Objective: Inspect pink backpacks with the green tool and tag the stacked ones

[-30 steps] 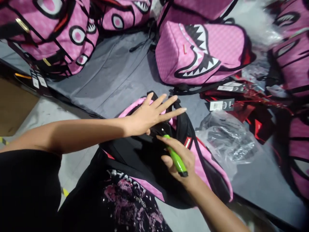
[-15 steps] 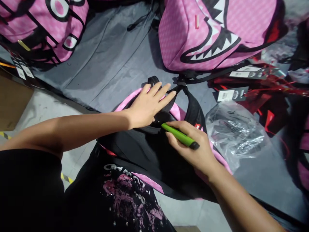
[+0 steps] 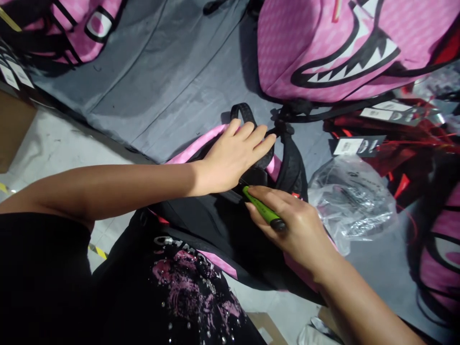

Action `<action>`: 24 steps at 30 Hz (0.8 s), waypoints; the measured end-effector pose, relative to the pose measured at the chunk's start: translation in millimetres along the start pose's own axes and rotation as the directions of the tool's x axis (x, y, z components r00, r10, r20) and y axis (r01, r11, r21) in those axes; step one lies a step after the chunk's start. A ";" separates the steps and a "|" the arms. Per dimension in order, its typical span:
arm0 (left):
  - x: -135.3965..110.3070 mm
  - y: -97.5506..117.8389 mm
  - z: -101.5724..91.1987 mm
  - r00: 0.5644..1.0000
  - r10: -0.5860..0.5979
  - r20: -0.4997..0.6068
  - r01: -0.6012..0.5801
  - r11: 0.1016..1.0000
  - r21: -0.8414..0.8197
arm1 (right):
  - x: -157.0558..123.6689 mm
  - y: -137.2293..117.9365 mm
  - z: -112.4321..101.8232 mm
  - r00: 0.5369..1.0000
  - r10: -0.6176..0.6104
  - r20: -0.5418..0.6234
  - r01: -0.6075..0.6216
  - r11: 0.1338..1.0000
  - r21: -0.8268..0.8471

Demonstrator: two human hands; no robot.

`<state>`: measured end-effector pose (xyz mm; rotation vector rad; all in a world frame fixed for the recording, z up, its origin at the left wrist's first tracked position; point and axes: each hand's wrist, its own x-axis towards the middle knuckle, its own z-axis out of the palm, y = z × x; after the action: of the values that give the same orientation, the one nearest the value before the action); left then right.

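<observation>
A black and pink backpack (image 3: 223,225) lies at the near edge of the grey-covered table, its black side up. My left hand (image 3: 230,158) rests palm down on its upper part beside the carry loop (image 3: 243,112), fingers stretched out and slightly apart. My right hand (image 3: 294,220) is closed around a slim tool with a green handle (image 3: 260,207) and a black end. A thin dark tip points from the handle toward the fabric by my left thumb. Whether the tip touches the fabric is hidden. A black shoulder strap (image 3: 293,160) curves to the right of the work.
A pink backpack with a shark mouth (image 3: 345,57) stands behind; other pink bags lie far left (image 3: 97,26) and right (image 3: 442,244). A clear plastic bag (image 3: 354,201), hang tags (image 3: 355,145) and red cords are at right. A cardboard box (image 3: 16,129) stands left of the table (image 3: 151,100).
The view has shifted, so the bags behind appear higher and farther apart. My left fingers look a little more bent. The green-handled tool stays in my right hand, its handle tilted somewhat more steeply.
</observation>
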<state>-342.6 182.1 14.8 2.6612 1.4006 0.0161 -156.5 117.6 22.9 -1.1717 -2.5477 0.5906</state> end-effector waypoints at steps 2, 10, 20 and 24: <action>0.9 -0.9 1.2 1.000 0.002 0.001 -0.002 0.999 -0.038 | 2.7 0.0 2.1 0.999 -0.012 -0.031 0.012 1.000 -0.007; 1.1 -0.5 -0.8 1.000 -0.001 0.016 0.002 0.998 -0.062 | 7.6 -0.9 -3.2 1.000 0.016 0.026 -0.015 0.999 -0.037; 0.4 -1.0 -1.9 1.000 -0.005 0.014 0.005 1.000 -0.030 | 6.8 -2.5 -2.5 1.000 0.024 -0.008 -0.024 0.999 -0.049; 0.2 0.8 -1.7 0.999 -0.012 0.035 0.013 0.999 -0.031 | 6.1 -2.0 -1.3 0.999 0.033 -0.015 -0.033 0.999 -0.037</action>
<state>-342.0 182.0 16.6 2.6149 1.3952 -0.0091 -161.1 121.4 25.5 -1.2282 -2.5429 0.5421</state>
